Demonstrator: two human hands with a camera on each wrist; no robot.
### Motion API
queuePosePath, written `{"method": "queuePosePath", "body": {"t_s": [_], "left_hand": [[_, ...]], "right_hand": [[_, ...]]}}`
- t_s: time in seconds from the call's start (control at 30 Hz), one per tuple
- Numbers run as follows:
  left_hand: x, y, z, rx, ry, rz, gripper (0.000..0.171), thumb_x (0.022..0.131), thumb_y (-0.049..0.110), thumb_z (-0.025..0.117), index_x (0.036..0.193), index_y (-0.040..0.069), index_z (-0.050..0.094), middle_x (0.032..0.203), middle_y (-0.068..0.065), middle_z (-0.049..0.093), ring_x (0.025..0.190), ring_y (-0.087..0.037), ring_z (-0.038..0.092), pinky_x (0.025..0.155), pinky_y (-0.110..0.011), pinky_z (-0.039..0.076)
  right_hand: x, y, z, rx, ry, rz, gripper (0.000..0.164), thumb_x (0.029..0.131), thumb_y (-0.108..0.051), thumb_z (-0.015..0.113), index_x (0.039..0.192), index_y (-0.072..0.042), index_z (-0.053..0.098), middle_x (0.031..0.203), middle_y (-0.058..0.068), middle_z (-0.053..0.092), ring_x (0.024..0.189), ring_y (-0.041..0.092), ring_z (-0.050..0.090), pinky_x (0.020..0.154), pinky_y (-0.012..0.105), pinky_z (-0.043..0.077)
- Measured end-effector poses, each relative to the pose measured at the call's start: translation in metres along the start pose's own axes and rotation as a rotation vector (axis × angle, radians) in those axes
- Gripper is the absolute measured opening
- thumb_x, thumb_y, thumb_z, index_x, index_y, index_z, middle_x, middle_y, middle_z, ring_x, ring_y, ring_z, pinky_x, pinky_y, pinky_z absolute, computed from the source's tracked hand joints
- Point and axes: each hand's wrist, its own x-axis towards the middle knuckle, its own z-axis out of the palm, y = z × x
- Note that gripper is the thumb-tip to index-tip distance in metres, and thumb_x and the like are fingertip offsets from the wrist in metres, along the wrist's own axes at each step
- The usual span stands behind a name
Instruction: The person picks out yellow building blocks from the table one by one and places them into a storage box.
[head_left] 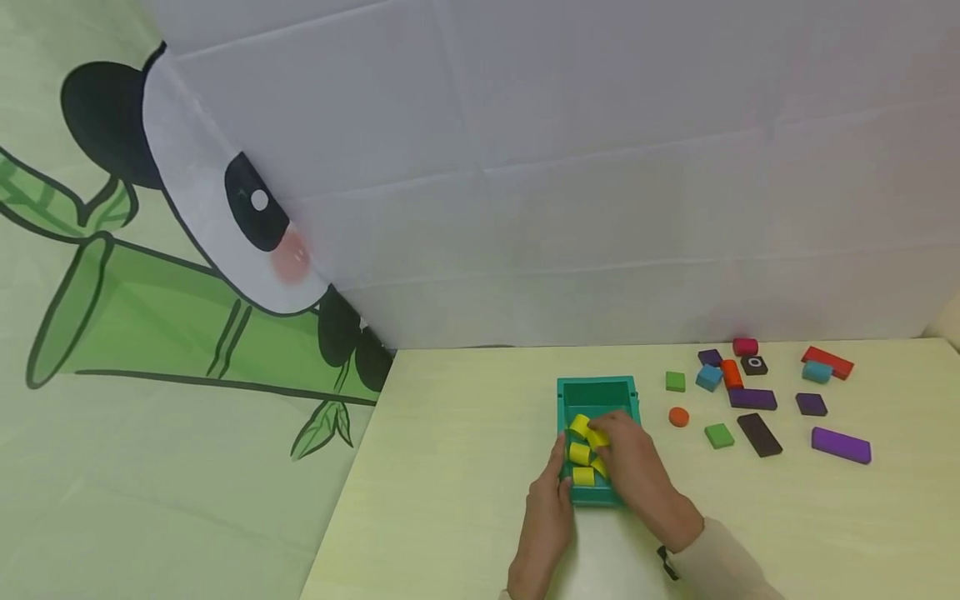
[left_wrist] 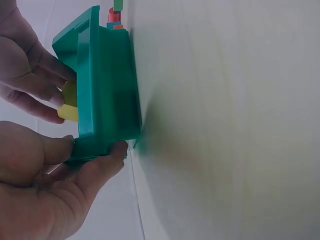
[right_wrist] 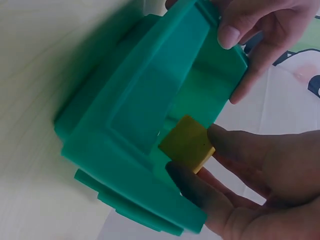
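Note:
A green plastic bin [head_left: 596,382] stands on the table in the head view, with several yellow blocks [head_left: 580,454] inside. My left hand [head_left: 549,510] grips the bin's left wall, thumb at the rim and fingers against the outside, as the left wrist view also shows. From the right, my right hand [head_left: 633,458] reaches over the bin and pinches a yellow block [right_wrist: 187,142] between thumb and fingertips. In the right wrist view that block is at the bin's opening. The fingers partly cover the other blocks in the head view.
Right of the bin lie scattered blocks: green squares [head_left: 675,382], an orange disc [head_left: 678,417], purple bars [head_left: 841,445], a dark bar [head_left: 760,435], a blue block [head_left: 709,377] and a red bar [head_left: 828,362]. A pale cloth [head_left: 600,208] hangs behind the table [head_left: 442,467].

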Motion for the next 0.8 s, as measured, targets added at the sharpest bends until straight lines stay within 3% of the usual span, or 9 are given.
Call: {"method": "queuePosePath", "body": {"t_s": [0.43, 0.8], "left_hand": [[0.0, 0.0, -0.001, -0.014, -0.002, -0.012, 0.062, 0.094, 0.003, 0.047, 0.144, 0.03, 0.021, 0.141, 0.008, 0.03, 0.122, -0.009, 0.031, 0.1, -0.035, 0.037], [0.0, 0.001, -0.001, -0.008, 0.001, -0.02, 0.063, 0.094, 0.004, 0.046, 0.144, 0.033, 0.019, 0.141, 0.009, 0.03, 0.123, -0.009, 0.031, 0.1, -0.035, 0.037]], "right_hand": [[0.003, 0.003, 0.012, -0.055, 0.019, -0.04, 0.03, 0.069, 0.015, 0.066, 0.096, 0.001, 0.064, 0.092, 0.01, 0.059, 0.087, 0.025, 0.056, 0.074, 0.041, 0.055], [0.002, 0.001, 0.012, -0.112, -0.049, 0.003, 0.027, 0.073, 0.01, 0.065, 0.098, 0.001, 0.064, 0.093, 0.01, 0.058, 0.085, 0.023, 0.055, 0.075, 0.038, 0.054]]}}
